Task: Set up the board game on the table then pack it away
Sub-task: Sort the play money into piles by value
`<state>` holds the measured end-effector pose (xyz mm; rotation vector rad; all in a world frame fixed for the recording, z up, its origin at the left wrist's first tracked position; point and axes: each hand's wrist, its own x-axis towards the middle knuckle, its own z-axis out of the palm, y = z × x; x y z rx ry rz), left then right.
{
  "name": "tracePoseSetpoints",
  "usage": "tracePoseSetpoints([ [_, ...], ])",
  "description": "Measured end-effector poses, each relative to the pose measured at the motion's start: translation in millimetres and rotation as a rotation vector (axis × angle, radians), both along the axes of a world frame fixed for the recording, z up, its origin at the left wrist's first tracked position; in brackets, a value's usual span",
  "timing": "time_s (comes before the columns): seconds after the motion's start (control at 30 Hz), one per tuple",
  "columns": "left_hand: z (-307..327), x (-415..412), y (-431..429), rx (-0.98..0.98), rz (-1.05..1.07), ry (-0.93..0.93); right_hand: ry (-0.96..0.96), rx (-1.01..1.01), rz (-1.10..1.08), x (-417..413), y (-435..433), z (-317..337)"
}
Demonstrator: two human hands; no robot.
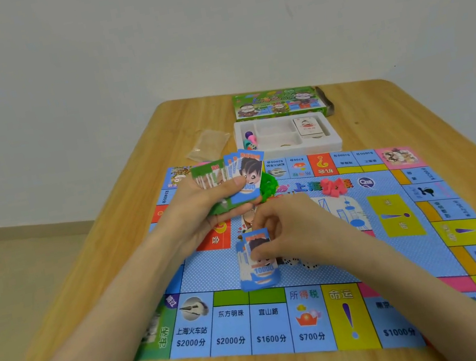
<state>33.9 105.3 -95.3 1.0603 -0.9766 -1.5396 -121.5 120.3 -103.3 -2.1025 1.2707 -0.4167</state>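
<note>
1. A game board (222,278) lies flat on a wooden table (377,111), covering its near half.
2. Over the board's centre, the right hand (296,230) pinches a small stack of blue notes (258,267).
3. Towards 11 o'clock, the left hand (203,205) grips a fan of green and blue notes (238,173).
4. At 12 o'clock, touching the board's far edge, sits a white tray (334,138), with a green box (277,105) just behind it.
5. A clear bag (208,144) lies at the tray's 9 o'clock.

Board (269,327) corner beyond right edge
</note>
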Motion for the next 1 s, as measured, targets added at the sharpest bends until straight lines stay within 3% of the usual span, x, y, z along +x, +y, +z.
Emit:
tracePoseSetpoints([
  [0.27, 0, 0, 0, -0.014, -0.010, -0.012, 0.049, -0.114, 0.037, -2, 0, 0],
  [0.5, 1, 0, 1, -0.005, 0.004, 0.000, 0.247, -0.168, 0.328, -5, 11, 3],
  [0.67, 2, 0, 1, -0.005, 0.014, -0.002, 0.265, -0.232, 0.388, -2, 12, 4],
  [0.9, 2, 0, 1, 0.003, 0.018, 0.016, 0.222, -0.305, 0.334, -3, 11, -1],
  [1.0, 2, 1, -1, 0.014, 0.049, 0.046, 0.005, -0.367, 0.205, -2, 8, -1],
])
